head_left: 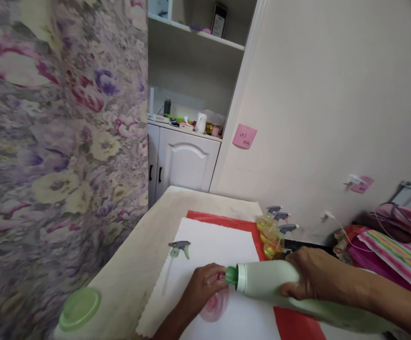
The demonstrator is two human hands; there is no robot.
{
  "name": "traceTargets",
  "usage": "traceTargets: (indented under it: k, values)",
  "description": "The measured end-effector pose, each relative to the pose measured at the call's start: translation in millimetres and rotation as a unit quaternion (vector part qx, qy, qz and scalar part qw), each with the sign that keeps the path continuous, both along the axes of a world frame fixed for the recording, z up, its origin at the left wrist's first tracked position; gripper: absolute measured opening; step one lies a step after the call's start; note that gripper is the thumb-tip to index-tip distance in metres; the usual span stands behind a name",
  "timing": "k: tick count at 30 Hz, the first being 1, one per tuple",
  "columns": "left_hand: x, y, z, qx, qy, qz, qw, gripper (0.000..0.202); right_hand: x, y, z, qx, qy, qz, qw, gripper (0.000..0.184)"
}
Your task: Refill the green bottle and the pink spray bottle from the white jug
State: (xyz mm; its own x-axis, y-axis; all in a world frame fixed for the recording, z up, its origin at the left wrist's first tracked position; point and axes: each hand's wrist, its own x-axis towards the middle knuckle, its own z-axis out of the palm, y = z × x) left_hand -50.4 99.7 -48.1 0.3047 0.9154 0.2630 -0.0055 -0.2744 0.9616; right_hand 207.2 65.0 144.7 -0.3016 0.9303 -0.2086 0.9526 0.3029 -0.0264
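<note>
- Big green bottle [267, 279]: over white paper [222, 236], tipped sideways; long axis runs right-left, spout pointing left at small pink bottle [215, 308].
- Right hand [313, 274] wraps big green bottle; left hand [203, 287] has fingers closed round small pink bottle's neck.
- Looks done: green lid [79, 309], spray head [180, 247] off.
- Left: spray head not on yet. Liquid flow: can't tell.
- Beyond: three spray bottles [273, 246], heads on.

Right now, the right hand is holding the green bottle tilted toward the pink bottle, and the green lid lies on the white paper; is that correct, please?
Not quite: the head view shows the green lid on the table, left of the white paper. The right hand does hold the green bottle tilted toward the pink bottle.
</note>
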Motion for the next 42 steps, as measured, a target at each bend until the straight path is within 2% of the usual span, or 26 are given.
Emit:
traceTargets:
  k: [17,29,42]
  values:
    - [-3.0,0.2,1.4,0.010,0.004,-0.005,1.000,0.016,3.2,0.3,-1.2,0.010,0.003,0.024,1.000,0.040]
    - [-2.7,2.5,-3.8,0.008,0.008,-0.001,1.000,0.016,4.5,2.9,-2.1,0.004,0.016,0.037,0.999,0.041]
    - [-0.9,0.0,1.4,0.007,0.011,-0.001,1.000,0.018,4.9,2.4,-0.3,0.020,-0.009,0.044,0.999,0.041]
